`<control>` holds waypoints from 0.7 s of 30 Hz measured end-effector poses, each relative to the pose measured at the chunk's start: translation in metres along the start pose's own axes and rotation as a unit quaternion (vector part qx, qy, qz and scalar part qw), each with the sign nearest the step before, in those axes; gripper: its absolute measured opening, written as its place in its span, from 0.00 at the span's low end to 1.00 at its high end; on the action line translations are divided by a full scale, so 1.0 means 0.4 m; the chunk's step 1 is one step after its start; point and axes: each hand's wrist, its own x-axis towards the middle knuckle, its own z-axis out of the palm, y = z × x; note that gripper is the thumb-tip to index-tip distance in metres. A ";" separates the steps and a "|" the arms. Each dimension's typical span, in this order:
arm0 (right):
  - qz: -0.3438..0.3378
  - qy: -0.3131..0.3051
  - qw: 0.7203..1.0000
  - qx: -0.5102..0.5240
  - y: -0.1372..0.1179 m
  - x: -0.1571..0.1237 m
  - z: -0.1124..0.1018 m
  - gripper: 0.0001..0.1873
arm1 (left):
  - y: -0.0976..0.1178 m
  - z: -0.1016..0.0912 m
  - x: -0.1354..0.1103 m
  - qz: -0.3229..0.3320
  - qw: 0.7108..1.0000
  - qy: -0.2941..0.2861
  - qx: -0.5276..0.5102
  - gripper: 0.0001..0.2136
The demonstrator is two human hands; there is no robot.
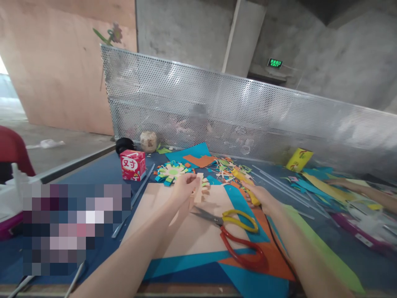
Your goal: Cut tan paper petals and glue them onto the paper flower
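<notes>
My left hand [186, 184], fingers pinched, holds a cream paper strip [200, 187] with fringed, curled edges above a cream sheet [176, 242]. My right hand [262, 198] is wrapped around a yellow hot glue gun [240, 176], its nozzle pointing toward the strip but apart from it. Scissors [218, 221] with one yellow and one red handle lie open on the sheet between my forearms. Just beyond my left hand rests a layered paper flower [173, 170] in blue, cream and green. My left fingers partly hide the strip.
Blue [198, 152] and orange paper and a heap of paper scraps [228, 165] lie behind my hands. A red box [132, 164] stands left, a yellow box [299, 160] right. A perforated metal screen [217, 103] closes the table's back. Another person's arm [356, 188] reaches in at right.
</notes>
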 end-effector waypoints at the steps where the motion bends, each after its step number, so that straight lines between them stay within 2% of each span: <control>1: -0.005 0.011 1.000 -0.005 0.002 0.003 0.004 0.21 | 0.004 0.000 -0.001 -0.005 1.000 0.004 -0.003 0.10; 4: -0.022 0.045 0.998 -0.042 0.005 0.012 0.008 0.20 | 0.018 0.001 -0.004 -0.030 0.999 -0.002 -0.042 0.07; 8: -0.038 0.096 0.988 -0.115 -0.002 -0.006 0.003 0.21 | 0.032 -0.001 -0.009 -0.044 0.994 -0.029 -0.094 0.12; 11: -0.062 0.165 0.963 -0.202 -0.017 -0.065 0.009 0.23 | 0.035 -0.002 -0.012 -0.046 0.990 -0.030 -0.132 0.11; 12: -0.103 0.191 0.940 -0.265 -0.022 -0.094 0.014 0.22 | 0.035 -0.003 -0.012 -0.047 0.987 -0.034 -0.151 0.11; 13: -0.165 0.155 0.922 -0.314 -0.027 -0.126 0.019 0.21 | 0.036 -0.003 -0.013 -0.050 0.984 -0.034 -0.169 0.11; 14: -0.218 0.083 0.915 -0.330 -0.032 -0.159 0.024 0.20 | 0.036 -0.004 -0.014 -0.055 0.981 -0.032 -0.182 0.11; 16: -0.231 -0.055 0.912 -0.335 -0.036 -0.220 0.032 0.15 | 0.038 -0.005 -0.016 -0.078 0.977 -0.024 -0.195 0.13; 17: -0.244 -0.094 0.905 -0.336 -0.037 -0.243 0.035 0.14 | 0.040 -0.005 -0.017 -0.090 0.976 -0.020 -0.199 0.14; 19: -0.255 -0.118 0.895 -0.347 -0.035 -0.268 0.042 0.13 | 0.043 -0.006 -0.018 -0.102 0.974 -0.014 -0.203 0.14; 21: -0.255 -0.111 0.892 -0.356 -0.034 -0.269 0.049 0.14 | 0.046 -0.006 -0.018 -0.092 0.974 -0.010 -0.208 0.15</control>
